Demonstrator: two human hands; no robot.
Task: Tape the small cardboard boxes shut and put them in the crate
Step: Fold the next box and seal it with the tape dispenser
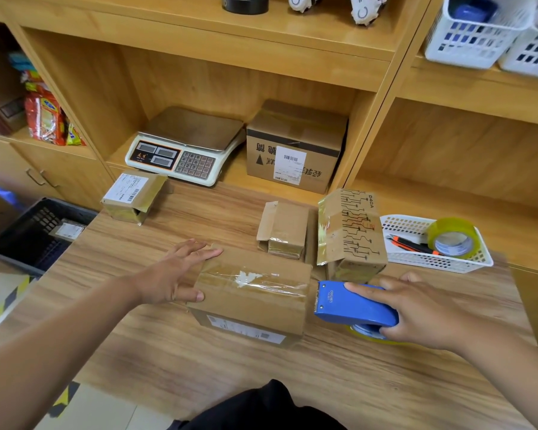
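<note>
A small cardboard box (252, 293) lies on the wooden table in front of me, with clear tape across its top. My left hand (174, 274) rests flat against the box's left end, fingers spread. At the box's right end is a blue tape dispenser (351, 302), held by my right hand (416, 308). Three more small boxes lie on the table: one with a label (134, 195) at the far left, one with loose flaps (283, 229) in the middle, one printed with black lines (350, 231). A dark crate (28, 231) stands low at the left, with a small box (67, 231) inside.
A white basket (435, 259) at the right holds a tape roll (452, 237) and a cutter. On the shelf behind stand a scale (184, 145) and a larger labelled box (295, 147). White baskets (479, 35) sit on the upper right shelf.
</note>
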